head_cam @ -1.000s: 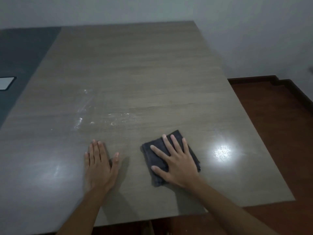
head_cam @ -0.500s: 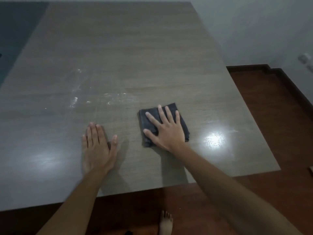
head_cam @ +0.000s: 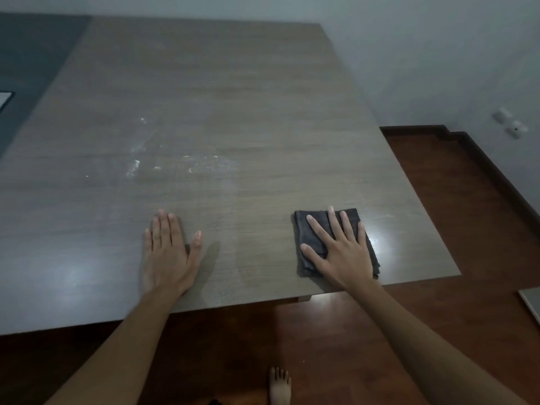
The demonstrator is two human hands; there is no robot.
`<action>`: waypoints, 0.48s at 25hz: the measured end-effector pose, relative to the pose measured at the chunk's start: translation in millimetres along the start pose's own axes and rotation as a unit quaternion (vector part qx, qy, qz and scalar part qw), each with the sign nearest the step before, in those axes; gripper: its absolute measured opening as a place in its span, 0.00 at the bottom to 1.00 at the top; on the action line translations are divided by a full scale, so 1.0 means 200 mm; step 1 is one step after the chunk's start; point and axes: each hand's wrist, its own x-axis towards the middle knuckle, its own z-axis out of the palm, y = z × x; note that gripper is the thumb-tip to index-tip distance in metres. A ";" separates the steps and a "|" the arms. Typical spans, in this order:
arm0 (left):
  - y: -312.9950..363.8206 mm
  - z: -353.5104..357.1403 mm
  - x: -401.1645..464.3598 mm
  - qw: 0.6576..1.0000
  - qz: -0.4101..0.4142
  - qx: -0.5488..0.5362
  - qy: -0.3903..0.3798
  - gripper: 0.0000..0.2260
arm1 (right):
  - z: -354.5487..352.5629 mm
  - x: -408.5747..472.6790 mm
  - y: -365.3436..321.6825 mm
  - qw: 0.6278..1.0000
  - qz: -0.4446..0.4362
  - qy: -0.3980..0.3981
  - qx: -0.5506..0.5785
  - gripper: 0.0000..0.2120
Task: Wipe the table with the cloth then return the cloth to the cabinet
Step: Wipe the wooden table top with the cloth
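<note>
A folded dark grey cloth [head_cam: 306, 229] lies on the grey wood-grain table [head_cam: 204, 97] near its front right corner. My right hand [head_cam: 339, 249] presses flat on the cloth with fingers spread, covering most of it. My left hand [head_cam: 168, 252] rests palm down on the bare tabletop to the left, holding nothing. White smears [head_cam: 181, 165] mark the table's middle, beyond both hands. No cabinet is in view.
The table's right edge borders a reddish-brown wooden floor [head_cam: 467, 229] and a white wall [head_cam: 438, 54]. A dark grey surface [head_cam: 29, 54] adjoins the table at the far left. My bare foot [head_cam: 279, 385] stands below the front edge.
My right hand has slid the cloth to the right, toward the table's front right corner. My left hand stays flat in the same spot. The view has shifted.
</note>
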 end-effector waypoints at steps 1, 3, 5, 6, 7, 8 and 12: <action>-0.01 0.00 -0.02 1.000 -0.001 0.000 0.002 0.40 | 0.00 0.05 -0.07 1.000 0.016 -0.007 0.009 0.36; -0.02 -0.01 -0.03 1.000 0.003 -0.006 0.003 0.39 | 0.01 0.10 -0.24 1.000 0.013 -0.020 0.019 0.36; -0.04 0.00 -0.05 1.000 0.005 -0.012 0.005 0.39 | 0.04 0.05 -0.40 0.999 -0.023 -0.010 0.022 0.35; -0.06 0.00 -0.06 1.000 0.003 -0.014 0.003 0.39 | 0.06 0.01 -0.47 0.999 -0.043 0.001 0.026 0.35; -0.07 0.00 -0.08 1.000 0.000 -0.016 0.002 0.39 | 0.07 -0.04 -0.53 0.998 -0.062 0.009 0.028 0.35; -0.10 0.01 -0.11 1.000 -0.002 -0.017 0.004 0.39 | 0.08 -0.09 -0.59 0.996 -0.078 0.015 0.031 0.34; -0.17 0.00 -0.17 1.000 0.002 -0.015 0.004 0.39 | 0.10 -0.18 -0.82 0.994 -0.099 -0.006 0.038 0.35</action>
